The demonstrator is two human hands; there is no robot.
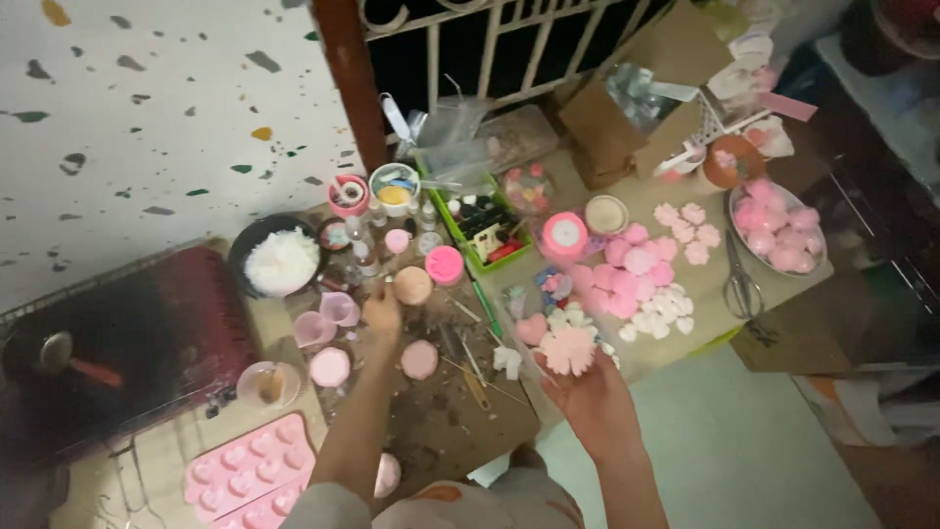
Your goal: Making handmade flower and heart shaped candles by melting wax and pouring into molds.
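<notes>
We hold one pale pink flower shape (568, 350) on our open right hand (587, 397) above the table edge (509, 421), while our left hand (382, 315), grip unclear, reaches beside one tan round cup (412, 285) and two pink discs (419, 360).

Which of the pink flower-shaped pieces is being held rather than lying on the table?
The large pale pink flower, resting on the right hand; the others lie farther right on the table.

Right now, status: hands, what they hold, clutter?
Left hand over the small cups, grip unclear. Right hand open, palm up, pink flower piece on it. Pink mould near the left arm; scissors far right.
</notes>
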